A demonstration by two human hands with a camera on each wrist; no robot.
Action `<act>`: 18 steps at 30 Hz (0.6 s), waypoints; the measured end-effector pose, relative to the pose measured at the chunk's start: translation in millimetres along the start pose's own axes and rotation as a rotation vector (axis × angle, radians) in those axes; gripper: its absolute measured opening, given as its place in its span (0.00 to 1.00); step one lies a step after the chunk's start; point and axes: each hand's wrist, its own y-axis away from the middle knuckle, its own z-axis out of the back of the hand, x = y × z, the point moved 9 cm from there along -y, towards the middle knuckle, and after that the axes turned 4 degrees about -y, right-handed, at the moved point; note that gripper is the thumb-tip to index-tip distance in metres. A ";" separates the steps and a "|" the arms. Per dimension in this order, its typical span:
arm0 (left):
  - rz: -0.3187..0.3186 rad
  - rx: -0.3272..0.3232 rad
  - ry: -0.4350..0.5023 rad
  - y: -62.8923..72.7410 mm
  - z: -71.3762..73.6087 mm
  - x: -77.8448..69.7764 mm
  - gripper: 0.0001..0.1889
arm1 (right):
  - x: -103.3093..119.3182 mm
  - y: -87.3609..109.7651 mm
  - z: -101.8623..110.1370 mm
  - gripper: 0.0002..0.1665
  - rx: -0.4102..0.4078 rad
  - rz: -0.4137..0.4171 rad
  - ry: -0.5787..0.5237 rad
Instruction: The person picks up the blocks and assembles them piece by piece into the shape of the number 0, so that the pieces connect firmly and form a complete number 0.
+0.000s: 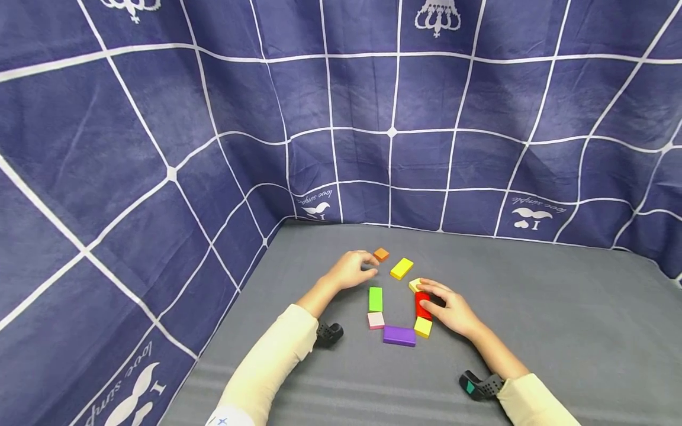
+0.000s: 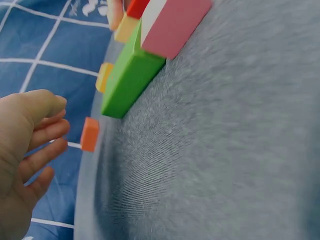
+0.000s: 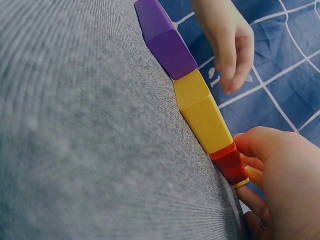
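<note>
My left hand (image 1: 353, 269) hovers with loosely bent fingers between the orange block (image 1: 380, 254) and the green block (image 1: 375, 299); nothing is in it. In the left wrist view its palm and fingers show, apart from the blocks. My right hand (image 1: 450, 309) reaches over the red block (image 1: 422, 305), thumb at its top and fingertips against the pale yellow block (image 1: 414, 285) beyond it. The right wrist view shows the thumb (image 3: 252, 141) at the red block (image 3: 231, 164), beside a yellow block (image 3: 204, 112). The other fingers partly hide behind the blocks.
A purple block (image 1: 399, 336) lies nearest me, with a yellow block (image 1: 423, 327) to its right and a pink block (image 1: 375, 320) to its left. Another yellow block (image 1: 402, 268) lies farther back. Blue curtains (image 1: 362, 160) border the grey tabletop (image 1: 533, 319).
</note>
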 end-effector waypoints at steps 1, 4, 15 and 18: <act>0.017 -0.006 0.006 -3.1 -0.8 3.5 0.10 | -0.4 -0.2 0.1 0.20 0.001 -0.003 -0.002; 0.069 -0.013 0.001 -10.9 -4.9 13.5 0.10 | -1.6 -0.7 -0.2 0.20 0.005 -0.011 0.000; 0.256 0.034 -0.135 -30.1 -24.8 37.2 0.18 | -1.4 -1.2 0.0 0.21 0.011 -0.021 -0.011; 0.268 0.030 -0.163 -34.2 -27.9 37.3 0.19 | -1.3 -0.7 0.1 0.21 0.011 -0.025 -0.007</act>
